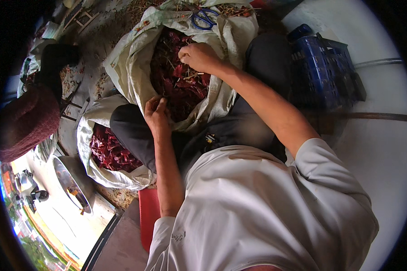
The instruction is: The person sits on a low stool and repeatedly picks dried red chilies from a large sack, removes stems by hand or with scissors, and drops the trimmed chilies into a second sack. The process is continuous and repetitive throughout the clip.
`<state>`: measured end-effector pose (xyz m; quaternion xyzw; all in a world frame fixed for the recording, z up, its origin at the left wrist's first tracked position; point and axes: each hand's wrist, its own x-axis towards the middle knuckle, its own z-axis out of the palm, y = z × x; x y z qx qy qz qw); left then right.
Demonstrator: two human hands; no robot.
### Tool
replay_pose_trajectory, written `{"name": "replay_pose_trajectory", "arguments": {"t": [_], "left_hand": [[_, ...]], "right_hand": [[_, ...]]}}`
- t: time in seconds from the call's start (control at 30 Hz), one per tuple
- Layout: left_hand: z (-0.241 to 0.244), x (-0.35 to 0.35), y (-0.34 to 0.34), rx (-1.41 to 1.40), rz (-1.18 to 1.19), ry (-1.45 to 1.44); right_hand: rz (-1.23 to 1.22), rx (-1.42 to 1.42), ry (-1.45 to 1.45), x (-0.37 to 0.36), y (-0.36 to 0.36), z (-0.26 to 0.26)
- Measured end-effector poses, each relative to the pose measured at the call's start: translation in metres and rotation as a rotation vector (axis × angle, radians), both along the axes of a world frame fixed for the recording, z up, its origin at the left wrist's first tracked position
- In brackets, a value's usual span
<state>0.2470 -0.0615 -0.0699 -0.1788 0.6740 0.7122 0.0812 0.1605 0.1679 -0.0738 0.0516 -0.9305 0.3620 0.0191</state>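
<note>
A white woven plastic sack [132, 67] stands between my knees with its mouth rolled back. Dark red dried chili peppers [181, 89] fill it, mixed with pale stems. Over the far part of the opening is my right hand [200, 58], fingers curled in; whether they pinch a chili is hidden. My left hand [156, 111] is at the sack's near-left rim, thumb and fingertips close together, and anything between them is too small to tell. Blue-handled scissors [204, 19] lie on the sack's far folded edge, beyond my right hand.
Beside my left knee stands a second woven sack [82, 145] of red chili pieces [112, 152]. A blue plastic crate [320, 71] is at the right by the wall. At left are a person's maroon garment [32, 122] and a metal basin [84, 176]. Something red [148, 216] shows beside me.
</note>
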Motion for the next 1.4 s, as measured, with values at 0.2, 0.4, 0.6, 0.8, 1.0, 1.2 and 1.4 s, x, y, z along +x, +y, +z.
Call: {"name": "replay_pose_trajectory", "arguments": {"t": [0.2,0.4,0.6,0.8,1.0,1.2,1.4], "left_hand": [[-0.028,-0.048,0.018,-0.856,-0.283,0.463],[-0.049,-0.059,0.021,-0.874,-0.374,0.381],[-0.022,-0.033,0.037,-0.759,-0.243,0.549],[0.002,-0.003,0.059,-0.807,-0.305,0.752],[0.006,0.003,0.038,-0.779,-0.295,0.668],[-0.002,0.008,0.03,-0.655,-0.346,0.566],[-0.009,0.008,0.028,-0.252,-0.428,0.421]], "right_hand": [[0.436,0.556,0.161,0.021,-0.02,-0.009],[0.301,0.444,0.224,0.064,-0.004,-0.015],[0.217,0.046,0.124,0.068,0.004,0.001],[0.078,0.092,0.182,0.078,0.004,0.02],[0.197,0.098,0.118,0.071,-0.024,0.045],[0.266,0.044,0.119,0.077,-0.026,0.0],[0.269,-0.234,0.182,0.089,-0.03,0.023]]}}
